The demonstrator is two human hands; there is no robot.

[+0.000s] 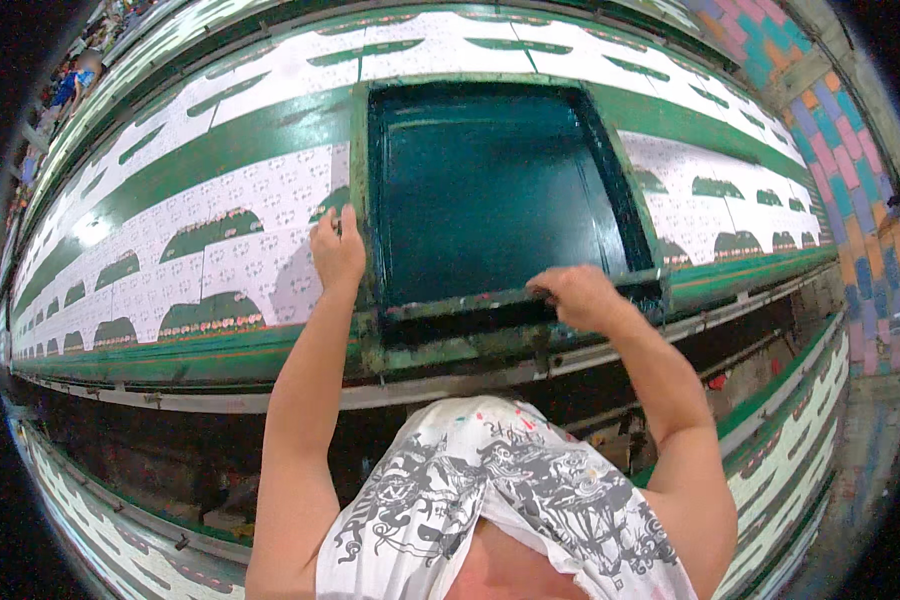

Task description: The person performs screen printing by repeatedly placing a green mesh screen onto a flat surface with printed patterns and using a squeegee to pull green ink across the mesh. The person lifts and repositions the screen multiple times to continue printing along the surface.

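Note:
A screen-printing frame (360, 140) lies on a long green printing table, its mesh dark teal and wet-looking. Along the frame's near side runs a long narrow bar (460, 305), which looks like a squeegee. My right hand (580, 298) is closed around this bar, right of its middle. My left hand (338, 255) is just outside the frame's left side, over a white fabric piece (225, 240) with small printed motifs. Its fingers are partly bent and apart, with nothing visible in them. Whether it touches the frame, I cannot tell.
More white cut fabric pieces (725, 185) lie along the table (270, 130). A metal rail (220, 398) follows its near edge. Another table with fabric (120, 530) stands behind me. A coloured tiled floor (850, 170) is at the right. A person (78, 80) is far off, upper left.

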